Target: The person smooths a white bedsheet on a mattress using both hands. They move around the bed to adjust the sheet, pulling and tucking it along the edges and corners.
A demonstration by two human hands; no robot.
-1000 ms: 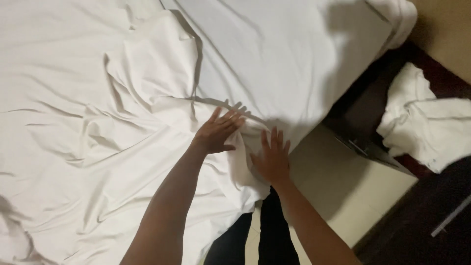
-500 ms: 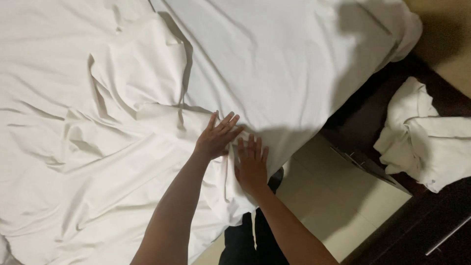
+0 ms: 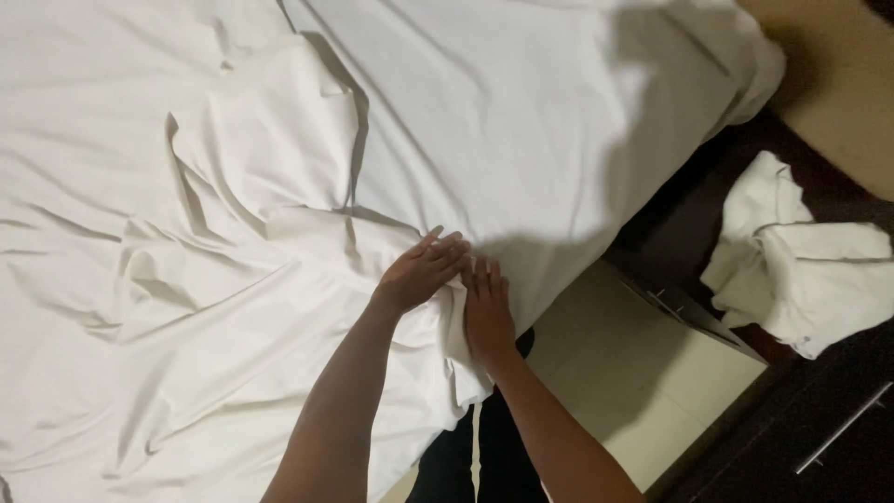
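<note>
A rumpled white bed sheet [image 3: 214, 279] covers the mattress [image 3: 521, 121], which is smooth and white at the upper right. My left hand [image 3: 421, 272] rests flat on the sheet's edge near the side of the bed, fingers together and pointing right. Just beside it my right hand [image 3: 486, 312] presses flat on the hanging corner of the sheet, fingers pointing up. The two hands touch at the fingertips. Neither hand visibly grips the cloth.
A crumpled white cloth pile [image 3: 801, 261] lies on dark furniture [image 3: 819, 428] at the right. Pale floor tiles [image 3: 643, 373] show between bed and furniture. My dark trouser legs [image 3: 475, 456] stand at the bed's edge.
Both hands have slid closer together along the sheet's edge; the right hand moved left until it meets the left hand. The view shifted slightly.
</note>
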